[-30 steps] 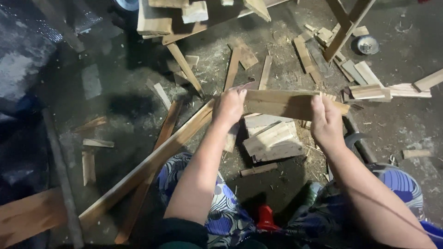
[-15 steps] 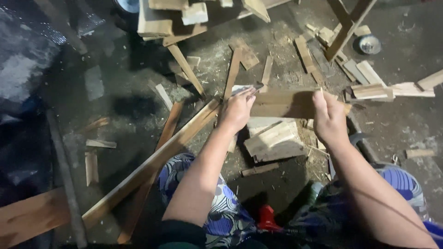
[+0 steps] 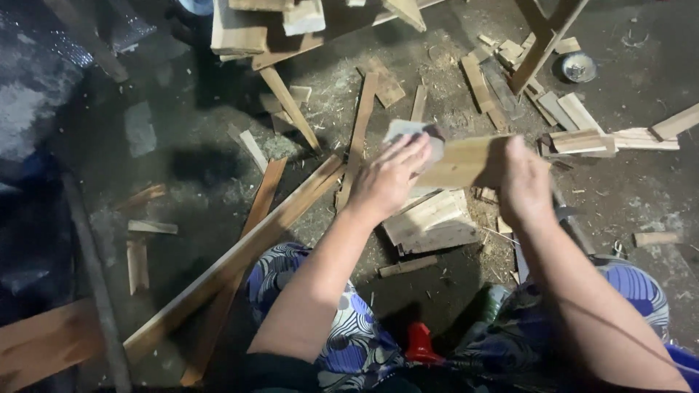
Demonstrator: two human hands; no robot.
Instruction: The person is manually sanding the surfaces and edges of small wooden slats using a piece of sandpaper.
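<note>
At frame centre, the left hand (image 3: 389, 178) presses grey sandpaper (image 3: 409, 132) on a wooden board (image 3: 462, 161) gripped by the right hand (image 3: 524, 182), sanding apparently midway.

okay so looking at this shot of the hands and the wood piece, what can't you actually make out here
Head view only:
- The grey sheet under the left hand: motion-blurred and half covered by the fingers, so its material is unclear.
- The wooden piece: its right end is hidden behind the right hand.
- The red object between the knees: mostly hidden by patterned fabric.
- The round metal object: too small to identify.
- The wooden frame: cut off by the top edge.
</note>
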